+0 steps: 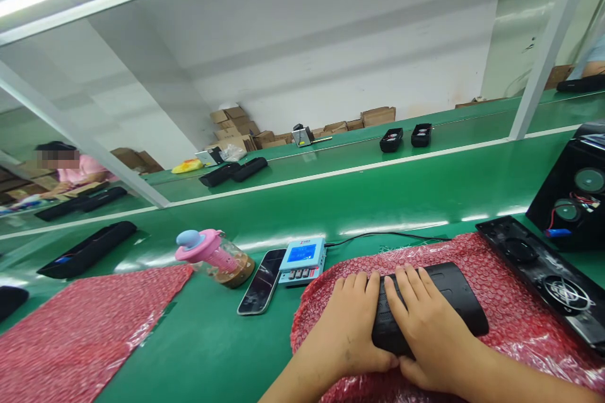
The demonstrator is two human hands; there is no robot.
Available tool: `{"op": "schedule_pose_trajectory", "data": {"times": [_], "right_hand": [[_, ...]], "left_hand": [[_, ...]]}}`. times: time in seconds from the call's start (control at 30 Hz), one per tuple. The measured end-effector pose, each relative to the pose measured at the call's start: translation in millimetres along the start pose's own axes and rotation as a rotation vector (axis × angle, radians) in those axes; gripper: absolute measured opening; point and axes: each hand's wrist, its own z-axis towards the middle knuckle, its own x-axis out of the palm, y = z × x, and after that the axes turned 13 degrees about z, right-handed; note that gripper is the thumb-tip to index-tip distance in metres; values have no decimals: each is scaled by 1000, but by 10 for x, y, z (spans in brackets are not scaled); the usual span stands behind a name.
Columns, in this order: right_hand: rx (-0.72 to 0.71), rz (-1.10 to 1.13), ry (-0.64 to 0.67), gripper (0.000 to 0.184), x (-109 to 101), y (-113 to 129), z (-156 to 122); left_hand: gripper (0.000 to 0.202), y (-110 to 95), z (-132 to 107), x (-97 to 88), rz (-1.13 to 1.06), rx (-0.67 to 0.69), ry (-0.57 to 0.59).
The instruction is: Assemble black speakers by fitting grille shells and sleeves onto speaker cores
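Observation:
A long black speaker housing (454, 293) lies on a red bubble-wrap sheet (515, 321) on the green bench. My left hand (352, 327) rests along its left end, fingers curled against the side and thumb tucked under the near end. My right hand (423, 321) lies over the top of the housing, fingers spread forward, thumb meeting the left thumb at the near end. Both hands grip the housing.
A phone (261, 281), a small blue tester box (302, 259) with a cable, and a pink-lidded bottle (215, 256) lie left of the sheet. A black speaker panel (543, 277) and open speaker box (574, 192) stand right. Another red sheet (85, 327) lies left. A person (70, 170) works far left.

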Motion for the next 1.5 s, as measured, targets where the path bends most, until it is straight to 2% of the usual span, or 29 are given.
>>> {"op": "schedule_pose_trajectory", "data": {"times": [0.47, 0.73, 1.5], "right_hand": [[7, 16, 21, 91, -3, 3, -17], [7, 6, 22, 91, -21, 4, -18], [9, 11, 2, 91, -23, 7, -22]], "left_hand": [[83, -7, 9, -33, 10, 2, 3], [90, 8, 15, -11, 3, 9, -7], [90, -1, 6, -6, 3, 3, -5]]}}
